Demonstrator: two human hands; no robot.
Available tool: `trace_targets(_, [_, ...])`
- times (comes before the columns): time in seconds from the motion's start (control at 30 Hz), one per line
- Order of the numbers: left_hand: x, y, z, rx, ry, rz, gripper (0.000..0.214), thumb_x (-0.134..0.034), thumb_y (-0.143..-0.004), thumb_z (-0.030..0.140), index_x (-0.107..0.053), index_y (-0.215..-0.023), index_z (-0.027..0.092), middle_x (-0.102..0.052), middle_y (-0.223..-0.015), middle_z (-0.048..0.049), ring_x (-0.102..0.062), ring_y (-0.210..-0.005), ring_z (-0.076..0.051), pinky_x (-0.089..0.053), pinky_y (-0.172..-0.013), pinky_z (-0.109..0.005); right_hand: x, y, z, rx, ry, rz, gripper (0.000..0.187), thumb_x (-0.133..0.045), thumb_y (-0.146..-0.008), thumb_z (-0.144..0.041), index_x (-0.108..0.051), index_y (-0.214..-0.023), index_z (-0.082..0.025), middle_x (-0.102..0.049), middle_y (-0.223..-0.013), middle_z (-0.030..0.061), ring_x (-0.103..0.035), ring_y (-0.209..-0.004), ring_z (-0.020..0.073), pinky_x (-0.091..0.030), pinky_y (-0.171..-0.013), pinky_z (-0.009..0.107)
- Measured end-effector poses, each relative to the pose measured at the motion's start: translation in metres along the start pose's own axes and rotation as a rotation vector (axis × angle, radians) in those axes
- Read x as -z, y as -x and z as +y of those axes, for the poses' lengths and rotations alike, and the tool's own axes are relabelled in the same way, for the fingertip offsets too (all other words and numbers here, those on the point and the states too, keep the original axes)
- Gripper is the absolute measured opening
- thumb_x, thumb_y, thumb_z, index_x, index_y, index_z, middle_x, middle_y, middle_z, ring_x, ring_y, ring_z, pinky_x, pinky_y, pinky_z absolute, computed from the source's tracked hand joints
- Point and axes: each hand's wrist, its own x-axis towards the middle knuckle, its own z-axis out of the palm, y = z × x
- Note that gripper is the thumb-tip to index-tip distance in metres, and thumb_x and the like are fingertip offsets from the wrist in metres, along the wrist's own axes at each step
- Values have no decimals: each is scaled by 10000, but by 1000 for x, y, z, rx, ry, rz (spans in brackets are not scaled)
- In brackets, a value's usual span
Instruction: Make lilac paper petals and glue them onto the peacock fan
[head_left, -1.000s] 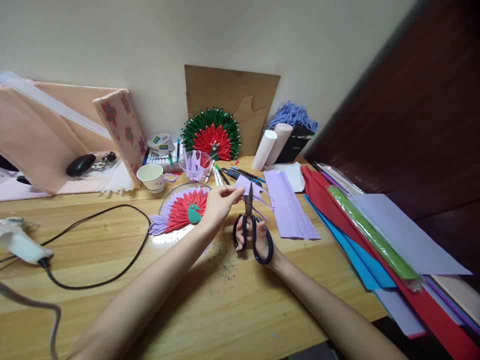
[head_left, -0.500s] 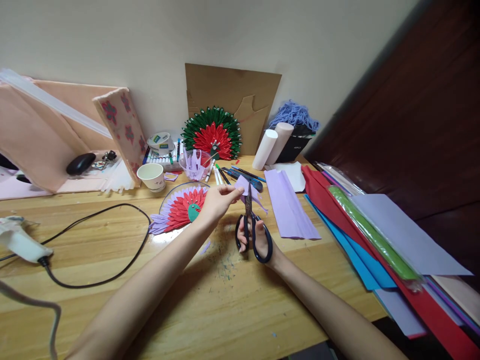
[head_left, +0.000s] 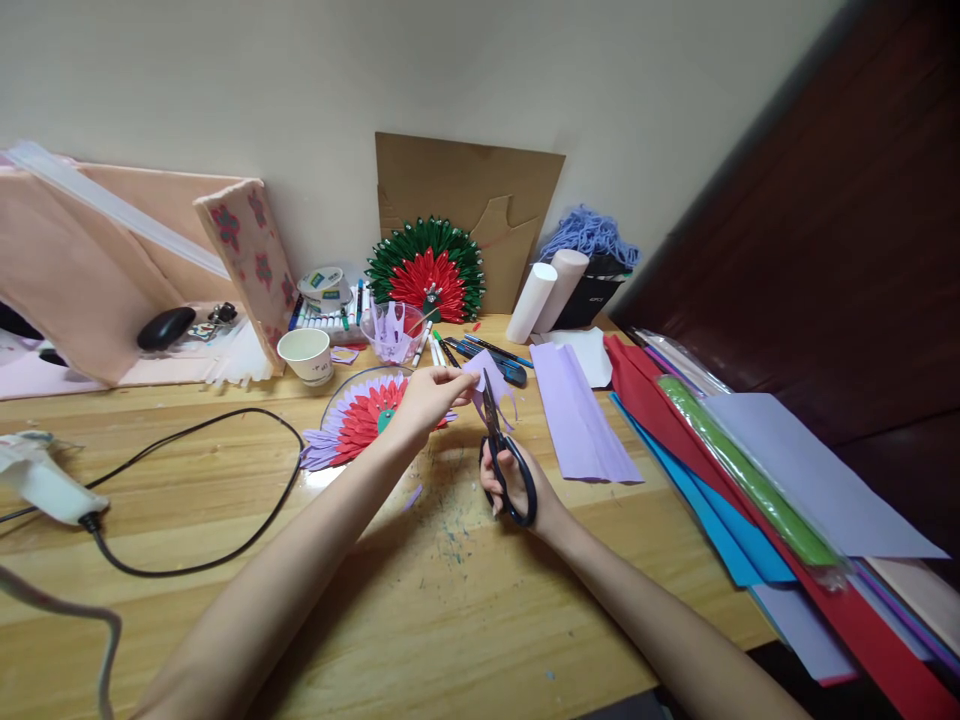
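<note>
My left hand (head_left: 435, 400) pinches a small piece of purple paper (head_left: 496, 375) above the table, with a ragged strip dangling from its right side. My right hand (head_left: 521, 480) has its fingers through the handles of black scissors (head_left: 491, 415). The blades point up and away from me and lie against the paper, nearly closed. Partly behind my left wrist lies a round fan-shaped craft (head_left: 364, 415) of purple and red petals with a green centre. To the right of the scissors a larger purple paper sheet (head_left: 585, 420) rests flat.
A paper cup (head_left: 306, 357), a clear bowl (head_left: 393, 335) of purple scraps and several markers stand behind. Green-and-red petal craft (head_left: 427, 270) leans on cardboard (head_left: 465, 175). Coloured sheets (head_left: 720, 490) pile up on the right; a white glue gun (head_left: 49, 485) with a black cord lies left.
The scissors have turned so the blades tilt left, and their handles have drawn together. My left hand has shifted slightly left with the paper, whose cut strip hangs more openly.
</note>
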Motion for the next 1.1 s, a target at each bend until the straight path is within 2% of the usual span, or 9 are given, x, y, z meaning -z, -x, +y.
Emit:
trace_targets(0.17, [0, 0, 2, 10, -27, -6, 142, -677, -643, 224, -644, -626, 87, -610, -597, -26, -549, -563, -76, -468, -647, -219, -1, 1, 2, -35, 0, -42, 661, -488, -507, -818, -418, -722, -197, -369, -439, -100, -344, -326, 45, -368, -307, 165])
trace_targets(0.3, [3, -1, 1, 23, -99, -74, 125, -670, -642, 211, -635, -612, 94, -583, -553, -6, -510, -514, -59, -428, -572, -196, 0, 2, 1, -34, 0, -61, 675, -452, -530, -827, -434, -760, -193, -404, -467, -87, -400, -361, 56, -394, -366, 179])
trace_targets(0.4, [5, -1, 1, 10, -142, -123, 147, -665, -640, 232, -626, -600, 96, -556, -530, 7, -475, -490, -54, -387, -528, -192, 0, 3, 0, -28, 10, -53, 660, -460, -543, -816, -438, -760, -193, -415, -476, -82, -410, -367, 61, -395, -372, 186])
trace_targets(0.57, [6, 2, 6, 4, -175, -135, 170, -664, -634, 258, -637, -611, 91, -539, -534, 14, -464, -510, -56, -387, -562, -204, -2, 0, -2, -46, -56, -14, 640, -548, -499, -786, -436, -717, -195, -380, -466, -93, -357, -336, 51, -371, -304, 175])
trace_targets(0.73, [6, 2, 11, -16, -176, -125, 181, -655, -620, 235, -584, -520, 102, -509, -503, 27, -435, -492, -51, -371, -554, -204, 2, -1, 4, -2, -21, 8, 533, -587, -598, -690, -459, -740, -193, -385, -511, -85, -354, -363, 43, -384, -290, 155])
trace_targets(0.87, [7, 0, 11, -25, -179, -119, 210, -622, -637, 231, -535, -483, 118, -453, -469, 50, -411, -471, -46, -368, -536, -192, 2, 0, 4, -27, -30, -5, 587, -564, -556, -742, -441, -727, -194, -371, -491, -91, -347, -353, 44, -377, -287, 159])
trace_targets(0.97, [8, -1, 9, -32, -248, -134, 173, -580, -646, 206, -552, -498, 123, -486, -489, 39, -447, -490, -53, -380, -535, -186, 0, 2, 2, -59, -44, -37, 655, -508, -509, -806, -428, -730, -195, -380, -461, -95, -370, -341, 50, -378, -318, 170])
trace_targets(1.1, [8, -2, 7, 4, -295, -163, 100, -574, -627, 179, -597, -545, 127, -558, -533, 23, -520, -530, -65, -437, -591, -190, 0, 4, 1, -33, 25, -45, 675, -438, -536, -828, -432, -748, -187, -409, -463, -90, -398, -341, 51, -387, -368, 182])
